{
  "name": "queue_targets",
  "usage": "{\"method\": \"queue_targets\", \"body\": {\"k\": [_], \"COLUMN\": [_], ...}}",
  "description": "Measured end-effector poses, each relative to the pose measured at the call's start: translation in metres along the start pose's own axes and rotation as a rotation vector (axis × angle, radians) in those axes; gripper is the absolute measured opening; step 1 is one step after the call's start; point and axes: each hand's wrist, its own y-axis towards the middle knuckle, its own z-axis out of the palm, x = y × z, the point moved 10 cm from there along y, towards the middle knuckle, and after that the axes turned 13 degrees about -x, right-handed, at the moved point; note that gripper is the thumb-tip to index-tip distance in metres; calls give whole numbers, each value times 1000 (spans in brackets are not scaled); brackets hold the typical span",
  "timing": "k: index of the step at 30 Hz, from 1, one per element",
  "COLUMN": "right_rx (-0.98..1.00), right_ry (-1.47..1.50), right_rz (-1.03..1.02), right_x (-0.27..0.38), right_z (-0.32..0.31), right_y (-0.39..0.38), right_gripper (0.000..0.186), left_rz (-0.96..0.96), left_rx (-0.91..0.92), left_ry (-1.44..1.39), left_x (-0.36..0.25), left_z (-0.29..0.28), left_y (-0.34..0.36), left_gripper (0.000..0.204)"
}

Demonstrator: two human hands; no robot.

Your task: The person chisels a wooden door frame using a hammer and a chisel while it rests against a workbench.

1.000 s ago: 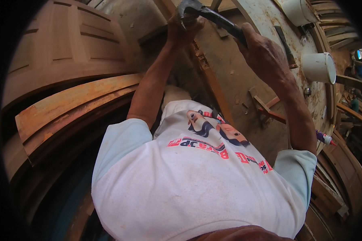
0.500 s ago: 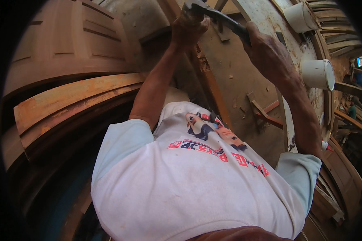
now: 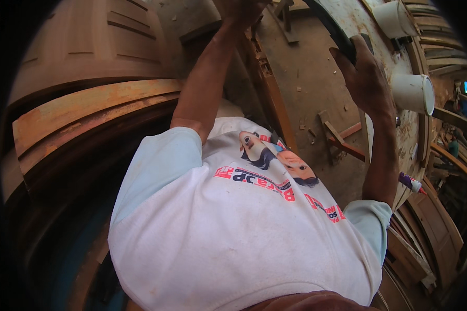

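Note:
My right hand (image 3: 367, 78) is wrapped round the black handle of a hammer (image 3: 333, 23); the hammer's head is beyond the upper edge. At the top of the picture, my left hand (image 3: 243, 11) is closed above a long wooden piece with mortises cut in it (image 3: 267, 85). The upper edge cuts off most of its fingers, so whatever they grip does not show. The mortised wood slants down from beneath that hand toward my shirt.
A panelled wooden door (image 3: 88, 46) and stacked boards (image 3: 98, 106) lie at left. On the right, a long pale bench (image 3: 379, 54) carries two white buckets (image 3: 412, 94) and a purple-and-white bottle (image 3: 410, 181). Wood offcuts (image 3: 342, 137) lie on the floor.
My right hand has moved right and slightly down, and the hammer's head has swung up out of view. My left hand sits higher, partly past the upper edge. The whole view has shifted slightly.

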Motion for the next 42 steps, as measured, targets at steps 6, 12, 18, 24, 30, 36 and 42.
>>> {"method": "queue_targets", "body": {"k": [6,12,18,24,30,36,42], "right_rx": [-65,-18,-23,41,95,87,118], "right_ry": [60,144,133,171,133,165,133], "right_rz": [51,191,170,370,371,325,364], "right_x": [-19,-52,-56,-89,-103,-107,-108], "right_z": [-21,-7,-3,18,39,59,65], "right_y": [-40,-65,-70,-71,-61,-64,-77], "right_gripper": [37,36,33,34,37,36,35], "left_rz": [-152,-180,-588,-579,-541,-365,-218], "left_rx": [0,-6,-62,14,-57,-192,-160], "left_ry": [46,-240,-461,-583,-504,-356,-157], "left_x": [34,37,165,58,-11,-20,-15], "left_z": [-8,0,-37,-27,-37,-49,-43], "left_y": [1,11,91,29,20,18,6], "left_gripper": [13,10,19,20,21,19,24]}}
